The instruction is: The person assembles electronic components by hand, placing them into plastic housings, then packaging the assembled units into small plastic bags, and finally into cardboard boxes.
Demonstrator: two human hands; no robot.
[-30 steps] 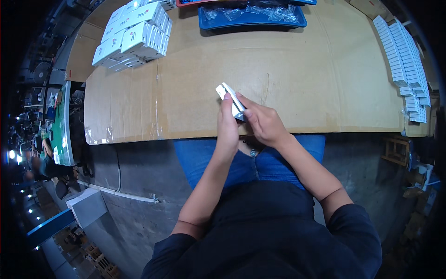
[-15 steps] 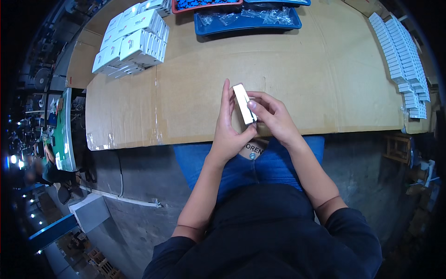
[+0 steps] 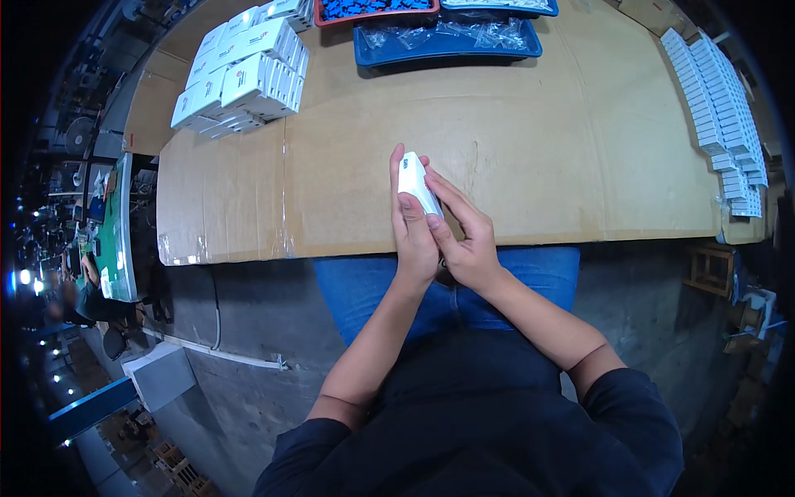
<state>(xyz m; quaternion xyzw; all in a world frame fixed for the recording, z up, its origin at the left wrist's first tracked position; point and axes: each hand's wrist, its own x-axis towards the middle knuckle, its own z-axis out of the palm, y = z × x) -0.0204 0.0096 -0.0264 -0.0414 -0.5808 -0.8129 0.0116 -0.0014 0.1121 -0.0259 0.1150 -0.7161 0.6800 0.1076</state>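
A small white box (image 3: 416, 178) is held up between my two hands, over the near edge of the cardboard-covered table. My left hand (image 3: 411, 236) grips it from the left, with the thumb lying across its near face. From the right my right hand (image 3: 468, 236) closes on it, fingers pressed along its side and thumb near its lower end. The palms partly cover the box, so its lower part is hidden. A small dark mark shows near its top end.
White boxes (image 3: 248, 79) stand stacked at the far left of the table (image 3: 373, 199). Blue trays (image 3: 447, 56) with clear plastic bags and a red tray (image 3: 377, 18) of blue pieces are at the back. Rows of small white boxes (image 3: 708, 99) line the right. A person (image 3: 95, 302) sits far left.
The white box has turned so that a broader face shows. My hands have come closer together around it, and my left thumb now lies over it. The view has shifted slightly.
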